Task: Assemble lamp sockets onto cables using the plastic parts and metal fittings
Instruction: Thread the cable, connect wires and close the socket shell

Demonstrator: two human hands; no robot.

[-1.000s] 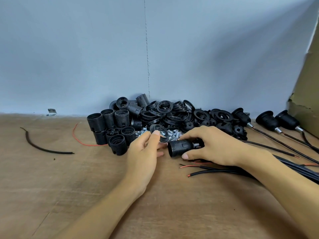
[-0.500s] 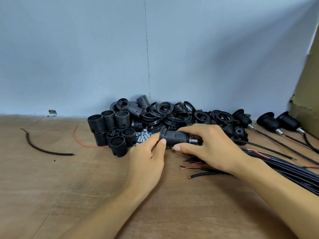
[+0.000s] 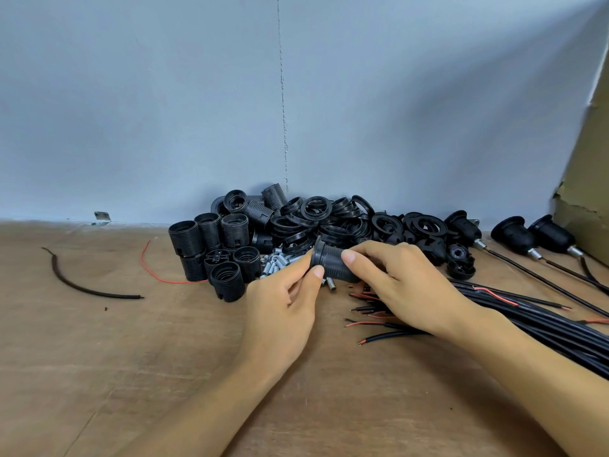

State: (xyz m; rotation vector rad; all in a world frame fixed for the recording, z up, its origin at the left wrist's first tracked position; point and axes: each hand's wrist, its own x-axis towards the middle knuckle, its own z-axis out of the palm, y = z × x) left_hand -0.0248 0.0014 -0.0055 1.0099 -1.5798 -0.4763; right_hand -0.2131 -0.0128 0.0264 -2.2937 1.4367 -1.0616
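our socket (image 3: 331,258) lies sideways: left hand (image 3: 283,311) pinches its flanged end, right hand (image 3: 408,285) grips the body (far end hidden)

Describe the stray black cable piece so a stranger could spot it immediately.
Look at the wooden table, far left of the pile of black sockets. The stray black cable piece lies alone there, curved. Unlike the thin red wire nearby, it is thicker and black.
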